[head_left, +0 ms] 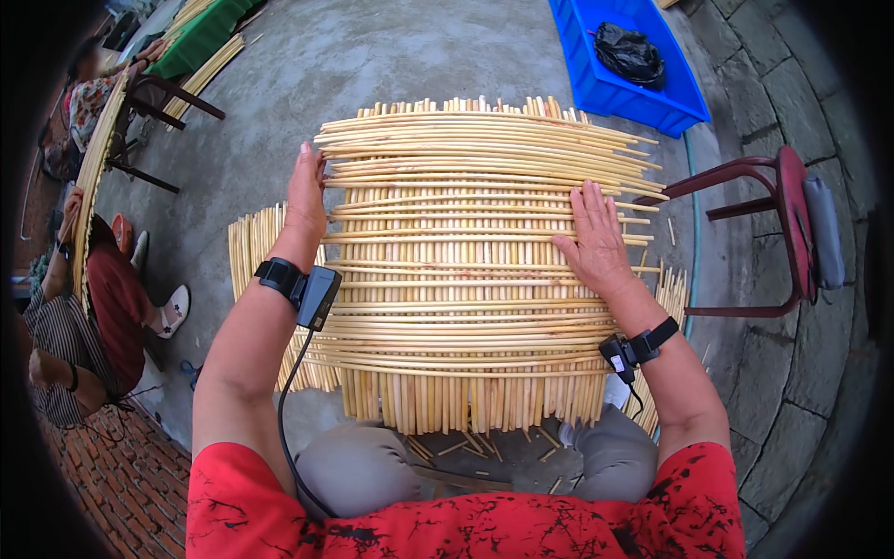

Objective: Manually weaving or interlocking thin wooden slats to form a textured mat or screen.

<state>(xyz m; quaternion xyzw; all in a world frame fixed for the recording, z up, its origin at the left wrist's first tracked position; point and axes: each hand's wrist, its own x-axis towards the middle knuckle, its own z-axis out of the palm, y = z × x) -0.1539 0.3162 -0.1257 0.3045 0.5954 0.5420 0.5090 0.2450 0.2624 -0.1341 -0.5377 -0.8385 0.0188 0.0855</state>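
Note:
Thin pale wooden sticks lie crosswise over a layer of thicker upright-running sticks in front of me. The crosswise ones are bunched at the far and near sides, with wider gaps between them in the middle. My left hand is held on edge, fingers stretched out, against the left ends of the far bunch. On the right, my right hand lies flat with its fingers extended over the right part of the crosswise sticks. Neither hand grips anything. Each wrist wears a black strap with a small device.
More sticks lie at the left. A blue bin holding a black plastic bag stands at the far right, near a dark red chair. Two people sit at the left, with sticks in front. Short offcuts lie below.

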